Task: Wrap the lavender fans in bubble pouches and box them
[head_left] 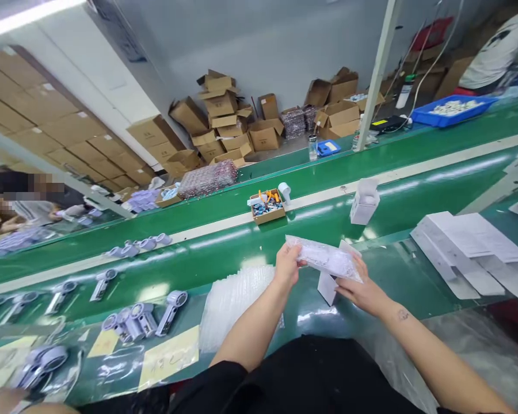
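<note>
A package in clear bubble wrap (323, 257) is held in the air in front of me. Its contents look pale but are blurred by the wrap. My left hand (287, 265) is closed on its left end. At the right end, the fingers of my right hand (362, 290) are closed around a white carton (327, 287), which is partly hidden behind the package. Whether that hand also grips the package is hard to see. Left of my left forearm lies a stack of clear bubble-wrap bags (233, 305) on the bench.
Folded white cartons (470, 253) lie at the right. A white box (365, 201) stands upright on the green belt (224, 244), near a small cardboard box of parts (267, 210). Several pale handheld fans (142, 319) lie at the left. A co-worker's hand is at the lower left.
</note>
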The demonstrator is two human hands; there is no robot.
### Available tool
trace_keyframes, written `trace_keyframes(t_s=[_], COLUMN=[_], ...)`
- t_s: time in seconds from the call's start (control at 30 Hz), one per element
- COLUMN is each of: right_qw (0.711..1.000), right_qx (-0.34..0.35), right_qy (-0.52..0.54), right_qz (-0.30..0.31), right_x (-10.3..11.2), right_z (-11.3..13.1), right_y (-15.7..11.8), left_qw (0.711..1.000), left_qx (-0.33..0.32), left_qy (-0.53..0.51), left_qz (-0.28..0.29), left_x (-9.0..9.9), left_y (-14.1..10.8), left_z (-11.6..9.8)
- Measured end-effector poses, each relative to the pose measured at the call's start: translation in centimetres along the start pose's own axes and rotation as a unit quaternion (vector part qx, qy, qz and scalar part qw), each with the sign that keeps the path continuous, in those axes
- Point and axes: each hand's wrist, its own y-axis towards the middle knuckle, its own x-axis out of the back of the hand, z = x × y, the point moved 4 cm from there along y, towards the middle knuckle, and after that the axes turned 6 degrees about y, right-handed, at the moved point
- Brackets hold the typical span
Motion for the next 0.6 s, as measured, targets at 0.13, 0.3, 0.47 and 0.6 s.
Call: trace_keyframes(t_s=[0.13,0.3,0.47,0.6], right_qw=[1.0,0.998,0.999,0.997], right_qx=[-0.013,0.016,0.025,-0.043], right_qy=[-0.002,0.032,0.028,0.033], right_qz=[-0.006,0.045,0.037,-0.057], right_x=[0.1,-1.3,-1.2,-1.4], right_z=[0.9,0.9,0.6,0.6], right_y=[-0.6,-0.9,-1.6,-3.6], left_qw=[0.971,0.802,0.685,0.652], left_qx=[-0.115,-0.318,-0.297,-0.193], left_qy=[0.208,0.502,0.647,0.726], left_qz=[-0.004,0.061,0.154,0.099], left_x=[1.5,-2.6,-5.9,-4.8], left_y=[-1.6,-5.7,-6.3,-5.2], left_z=[-0.9,-1.7,-3.0,-4.7])
